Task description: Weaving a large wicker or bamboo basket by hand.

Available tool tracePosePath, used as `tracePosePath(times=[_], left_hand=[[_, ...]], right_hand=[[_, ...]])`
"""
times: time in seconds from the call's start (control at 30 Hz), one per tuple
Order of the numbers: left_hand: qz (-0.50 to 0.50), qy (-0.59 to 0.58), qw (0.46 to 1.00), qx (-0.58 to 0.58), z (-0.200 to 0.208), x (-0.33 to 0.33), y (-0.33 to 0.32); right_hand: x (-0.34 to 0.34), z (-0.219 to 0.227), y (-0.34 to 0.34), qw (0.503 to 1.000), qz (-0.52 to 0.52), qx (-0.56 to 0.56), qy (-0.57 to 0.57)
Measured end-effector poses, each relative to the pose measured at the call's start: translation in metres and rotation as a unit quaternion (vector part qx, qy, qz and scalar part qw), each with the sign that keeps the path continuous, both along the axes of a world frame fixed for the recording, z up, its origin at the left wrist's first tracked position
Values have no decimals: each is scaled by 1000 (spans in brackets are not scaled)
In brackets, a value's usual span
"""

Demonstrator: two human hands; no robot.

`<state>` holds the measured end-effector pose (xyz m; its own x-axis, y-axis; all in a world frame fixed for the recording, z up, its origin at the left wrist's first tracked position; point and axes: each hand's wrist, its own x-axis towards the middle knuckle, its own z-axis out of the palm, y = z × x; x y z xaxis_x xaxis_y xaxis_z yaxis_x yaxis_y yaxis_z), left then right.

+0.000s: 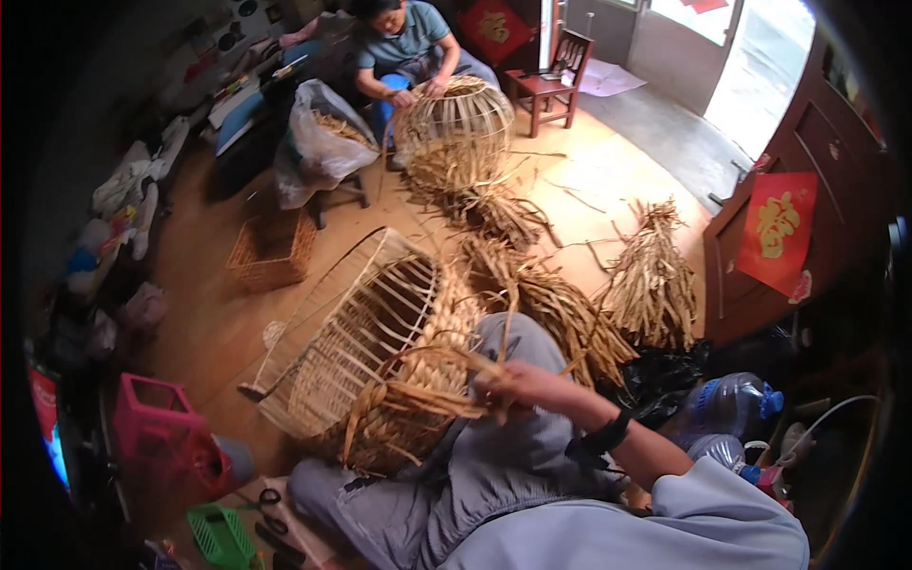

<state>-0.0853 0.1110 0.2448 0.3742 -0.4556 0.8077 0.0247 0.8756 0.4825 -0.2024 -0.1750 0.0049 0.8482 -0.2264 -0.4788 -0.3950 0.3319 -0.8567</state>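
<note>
My right hand (528, 388), with a dark band round its wrist, is closed on dried plant strands (432, 397) in front of my knee. The loose strands run left from my fingers to the basket's woven wall. Tipped on its side against my legs, the large basket (332, 356) has bare ribs and rings at its far left and thick braided weaving on the near part. My left hand does not show; the basket or my legs may hide it.
A co-worker (408, 47) handles another ribbed basket (465, 123). Dried strand bundles (651, 280) lie on the floor. Nearby are a small wicker basket (275, 249), pink stool (157, 418), scissors (271, 508), green basket (220, 537), wooden chair (551, 84) and large water bottle (727, 404).
</note>
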Motion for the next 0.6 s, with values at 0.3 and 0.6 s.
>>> tracePosePath(times=[0.3,0.6], left_hand=[[408,-278,712,499,-157,83,-73],[504,-428,615,429,-182,93,-79]], right_hand=[[-8,-20,-65,848,-370,247,-289],[-56,-25,-152,798,-535,75,-269]])
